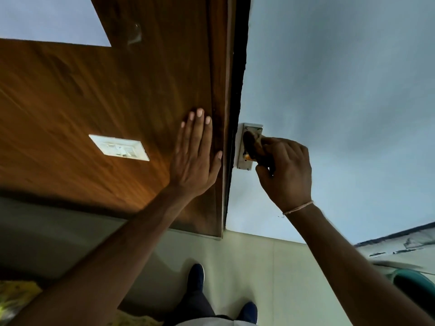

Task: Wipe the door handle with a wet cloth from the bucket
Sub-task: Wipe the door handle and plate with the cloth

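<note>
A metal door handle plate [245, 162] is fixed to the pale blue door [341, 90], just right of the dark door edge. My right hand [286, 170] grips a dark brownish cloth [251, 143] and presses it against the handle, which the cloth and my fingers hide. My left hand [196, 156] lies flat, fingers apart, on the brown wooden panel [94, 95] left of the door edge. A green bucket [416, 285] shows partly at the lower right edge.
A white switch plate [118, 147] sits on the wooden panel. Pale tiled floor [259, 267] lies below, with my two dark shoes [196, 276] on it. Yellow fabric [16, 295] shows at the lower left corner.
</note>
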`<state>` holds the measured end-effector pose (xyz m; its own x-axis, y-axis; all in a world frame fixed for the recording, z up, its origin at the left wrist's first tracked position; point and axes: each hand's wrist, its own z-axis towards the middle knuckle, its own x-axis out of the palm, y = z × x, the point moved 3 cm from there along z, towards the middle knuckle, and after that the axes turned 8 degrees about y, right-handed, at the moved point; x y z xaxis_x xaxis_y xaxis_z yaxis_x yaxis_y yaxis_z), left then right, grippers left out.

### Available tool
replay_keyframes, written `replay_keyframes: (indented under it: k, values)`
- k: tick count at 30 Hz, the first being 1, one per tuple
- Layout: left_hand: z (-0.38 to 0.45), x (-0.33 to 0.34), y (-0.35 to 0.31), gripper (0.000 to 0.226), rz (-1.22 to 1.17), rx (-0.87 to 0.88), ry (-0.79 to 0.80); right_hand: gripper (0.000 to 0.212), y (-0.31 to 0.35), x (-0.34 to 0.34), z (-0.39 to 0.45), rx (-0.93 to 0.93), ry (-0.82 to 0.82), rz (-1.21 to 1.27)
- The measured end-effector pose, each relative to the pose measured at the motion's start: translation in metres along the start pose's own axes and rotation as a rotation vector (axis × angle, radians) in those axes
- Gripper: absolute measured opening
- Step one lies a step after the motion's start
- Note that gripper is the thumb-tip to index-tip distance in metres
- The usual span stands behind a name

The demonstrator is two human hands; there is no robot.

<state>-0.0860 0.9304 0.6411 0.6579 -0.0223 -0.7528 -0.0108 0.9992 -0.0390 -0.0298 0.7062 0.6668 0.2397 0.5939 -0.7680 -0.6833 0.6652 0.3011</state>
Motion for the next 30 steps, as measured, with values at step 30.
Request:
replay_keyframes:
  k: [30]
  values:
    - [-0.004,0.036,0.019,0.079,-0.065,0.094,-0.114,0.03,-0.01,0.069,-0.003,0.149,-0.031,-0.197]
